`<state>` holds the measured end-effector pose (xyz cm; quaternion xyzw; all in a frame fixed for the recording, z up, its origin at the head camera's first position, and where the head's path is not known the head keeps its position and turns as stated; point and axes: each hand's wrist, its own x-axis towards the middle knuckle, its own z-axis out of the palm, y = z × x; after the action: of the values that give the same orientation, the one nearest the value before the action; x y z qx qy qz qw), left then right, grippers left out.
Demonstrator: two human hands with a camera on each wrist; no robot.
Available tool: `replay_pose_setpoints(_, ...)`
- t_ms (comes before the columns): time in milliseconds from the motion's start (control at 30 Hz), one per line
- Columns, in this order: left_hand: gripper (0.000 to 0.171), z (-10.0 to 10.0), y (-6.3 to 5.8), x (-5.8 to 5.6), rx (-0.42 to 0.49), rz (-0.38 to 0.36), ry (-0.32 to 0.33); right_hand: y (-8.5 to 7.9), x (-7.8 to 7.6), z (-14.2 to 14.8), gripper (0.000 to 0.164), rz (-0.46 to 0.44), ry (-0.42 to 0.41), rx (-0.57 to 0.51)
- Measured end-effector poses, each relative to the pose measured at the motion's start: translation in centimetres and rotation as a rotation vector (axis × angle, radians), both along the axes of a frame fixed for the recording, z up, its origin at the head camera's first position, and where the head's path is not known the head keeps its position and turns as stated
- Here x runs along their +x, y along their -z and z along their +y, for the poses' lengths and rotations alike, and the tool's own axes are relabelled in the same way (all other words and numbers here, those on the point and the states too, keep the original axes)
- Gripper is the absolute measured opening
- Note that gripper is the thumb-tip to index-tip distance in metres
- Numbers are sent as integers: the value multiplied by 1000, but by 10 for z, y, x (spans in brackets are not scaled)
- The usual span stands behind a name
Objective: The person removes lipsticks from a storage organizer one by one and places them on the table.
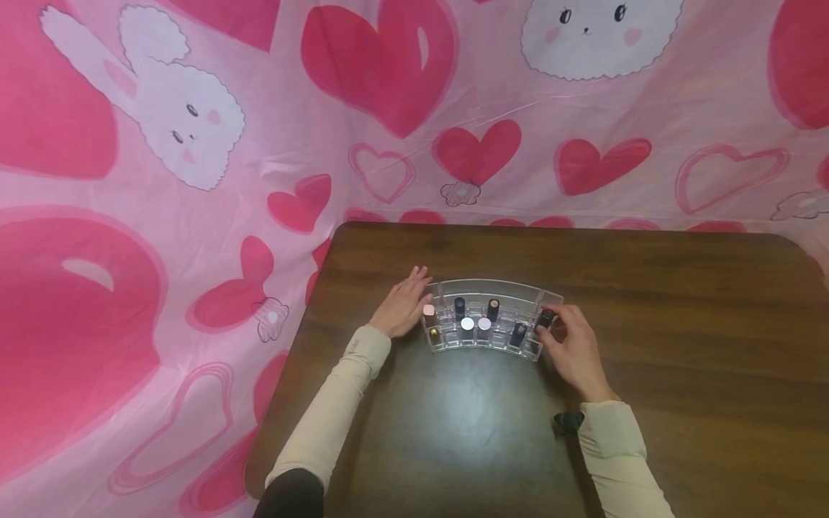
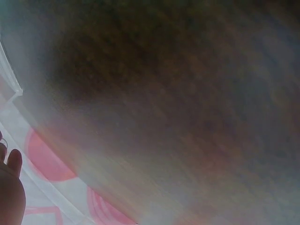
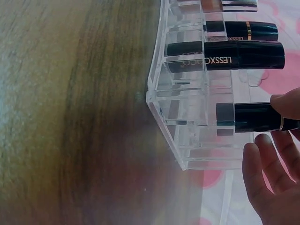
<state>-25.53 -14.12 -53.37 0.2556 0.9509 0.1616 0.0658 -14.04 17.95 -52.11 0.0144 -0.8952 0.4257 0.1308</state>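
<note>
A curved, tiered clear plastic lipstick organizer [image 1: 492, 286] stands on the table with several lipsticks in its slots. At its right end my right hand [image 1: 576, 349] pinches a black lipstick [image 3: 253, 116] between thumb and fingers. The lower end of that tube sits within a slot, seen through the clear wall in the right wrist view. Beside it stands a black lipstick with gold lettering [image 3: 258, 55]. My left hand [image 1: 404, 306] rests at the organizer's left end, fingers extended, near a pink-topped lipstick [image 1: 429, 311]. In the left wrist view, only part of the left hand [image 2: 11, 192] shows.
The brown wooden table [image 1: 479, 424] carries the organizer near its middle. A pink cloth with hearts and rabbits [image 1: 408, 173] hangs along the back and left edges. White-topped lipsticks [image 1: 468, 325] fill some front slots. A dark object [image 1: 568, 423] sits by the right cuff.
</note>
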Motion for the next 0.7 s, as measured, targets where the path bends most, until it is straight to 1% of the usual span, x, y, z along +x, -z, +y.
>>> replay_pose_setpoints(333, 58, 0, 0, 0, -1, 2, 3, -7, 1, 1, 35, 10, 33, 9)
replay_pose_setpoints(600, 58, 1, 1, -1, 4, 6, 2, -12, 2, 2, 36, 47, 59, -17)
replay_pose_setpoints(700, 59, 0, 2, -1, 11, -5, -7, -14, 2, 2, 37, 59, 62, -27)
